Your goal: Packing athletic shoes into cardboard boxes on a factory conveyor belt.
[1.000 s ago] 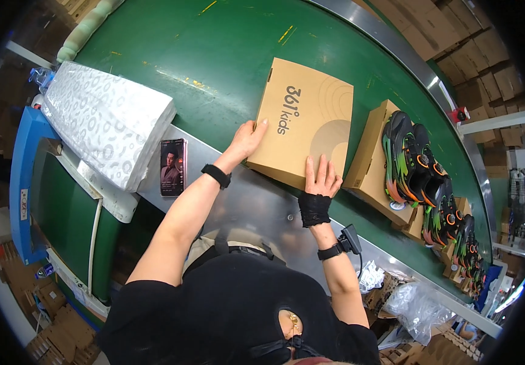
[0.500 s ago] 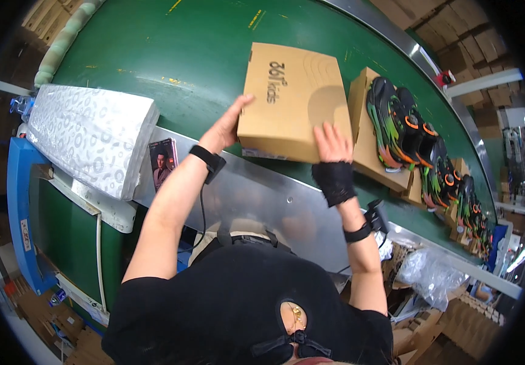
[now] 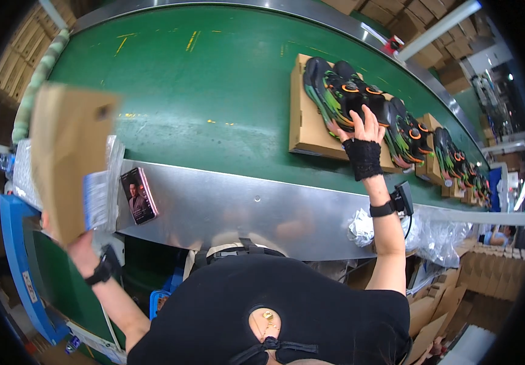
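Currently | carton [image 3: 71,161] gripped in left hand [image 3: 80,250] | shoes [image 3: 334,94] beneath right hand [image 3: 365,130], grip unclear

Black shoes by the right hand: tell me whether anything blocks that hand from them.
Nothing visible does. The right hand overlaps the black shoes in view, fingers spread, though contact is unclear. The blurred cardboard box is well off to the left, in the left hand.

Bright light glints on the metal strip [image 3: 214,207], the carton [image 3: 71,164] is blurred, and fisheye distortion bows edges.
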The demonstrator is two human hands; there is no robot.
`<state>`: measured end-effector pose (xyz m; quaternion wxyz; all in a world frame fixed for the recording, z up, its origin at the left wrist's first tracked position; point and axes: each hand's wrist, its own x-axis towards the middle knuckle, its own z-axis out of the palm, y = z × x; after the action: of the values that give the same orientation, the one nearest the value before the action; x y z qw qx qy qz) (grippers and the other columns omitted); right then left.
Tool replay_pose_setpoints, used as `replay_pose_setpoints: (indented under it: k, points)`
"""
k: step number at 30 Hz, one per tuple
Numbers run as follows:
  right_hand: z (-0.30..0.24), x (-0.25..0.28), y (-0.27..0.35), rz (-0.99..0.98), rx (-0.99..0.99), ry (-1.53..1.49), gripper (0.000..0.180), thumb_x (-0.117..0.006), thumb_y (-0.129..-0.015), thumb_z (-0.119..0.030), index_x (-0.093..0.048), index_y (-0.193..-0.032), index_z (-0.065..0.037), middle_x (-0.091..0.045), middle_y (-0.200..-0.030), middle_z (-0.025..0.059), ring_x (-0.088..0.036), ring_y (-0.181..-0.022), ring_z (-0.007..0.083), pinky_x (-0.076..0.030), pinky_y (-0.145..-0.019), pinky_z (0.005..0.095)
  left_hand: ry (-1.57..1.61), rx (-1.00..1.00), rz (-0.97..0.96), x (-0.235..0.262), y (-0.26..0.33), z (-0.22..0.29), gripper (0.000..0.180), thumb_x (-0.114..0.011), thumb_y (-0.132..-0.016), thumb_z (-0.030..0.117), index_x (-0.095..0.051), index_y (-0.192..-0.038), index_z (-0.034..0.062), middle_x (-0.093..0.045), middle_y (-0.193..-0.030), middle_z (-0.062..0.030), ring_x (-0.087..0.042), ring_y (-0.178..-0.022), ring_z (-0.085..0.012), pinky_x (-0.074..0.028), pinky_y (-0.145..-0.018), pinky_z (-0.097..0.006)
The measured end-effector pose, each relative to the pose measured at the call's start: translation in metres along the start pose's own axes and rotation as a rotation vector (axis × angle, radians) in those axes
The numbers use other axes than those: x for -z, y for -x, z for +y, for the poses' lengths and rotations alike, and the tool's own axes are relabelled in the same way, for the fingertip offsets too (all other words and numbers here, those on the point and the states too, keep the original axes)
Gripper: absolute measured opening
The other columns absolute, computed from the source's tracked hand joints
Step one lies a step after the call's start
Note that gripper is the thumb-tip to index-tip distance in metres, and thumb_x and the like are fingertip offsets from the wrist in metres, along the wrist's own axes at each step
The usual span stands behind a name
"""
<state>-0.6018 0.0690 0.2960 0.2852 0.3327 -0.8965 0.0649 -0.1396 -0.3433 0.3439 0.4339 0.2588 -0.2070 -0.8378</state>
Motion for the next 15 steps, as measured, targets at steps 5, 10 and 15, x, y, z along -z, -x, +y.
replay_pose_setpoints:
  k: [5, 10, 15]
  points:
    - [0.028, 0.006, -0.025, -0.438, -0.138, 0.159, 0.063, -0.064, -0.065, -0.051, -0.050, -0.117, -0.019, -0.047, -0.122, 0.0128, -0.039, -0.116, 0.0264, -0.022, -0.090, 0.0536, 0.129, -0.383, 0.527, 0.053, 0.038, 0.049, 0.101, -0.066, -0.062, 0.051, -0.009, -0.136, 0.0130, -0.020, -0.135, -0.0191, -0.031, -0.120, -0.0376, -0.027, -0.093, -0.058]
    - [0.035, 0.020, -0.056, -0.657, -0.134, -0.152, 0.057, -0.062, -0.061, -0.057, -0.063, -0.099, -0.014, -0.060, -0.102, 0.0142, -0.054, -0.101, 0.0221, -0.030, -0.094, 0.0437, -0.178, -0.237, 0.596, 0.097, 0.056, 0.032, 0.102, -0.066, -0.069, 0.046, 0.001, -0.138, 0.0117, -0.028, -0.131, -0.0187, -0.035, -0.118, -0.0324, -0.033, -0.092, -0.049]
    - [-0.010, 0.088, -0.075, -0.557, -0.129, -0.236, 0.053, -0.062, -0.064, -0.054, -0.064, -0.085, -0.006, -0.062, -0.080, 0.0155, -0.061, -0.076, 0.0269, -0.046, -0.068, 0.0357, -0.393, -0.095, 0.480, 0.125, 0.035, -0.015, 0.065, -0.057, -0.080, 0.032, -0.024, -0.130, 0.0063, -0.043, -0.120, -0.0139, -0.045, -0.109, -0.0278, -0.037, -0.088, -0.044]
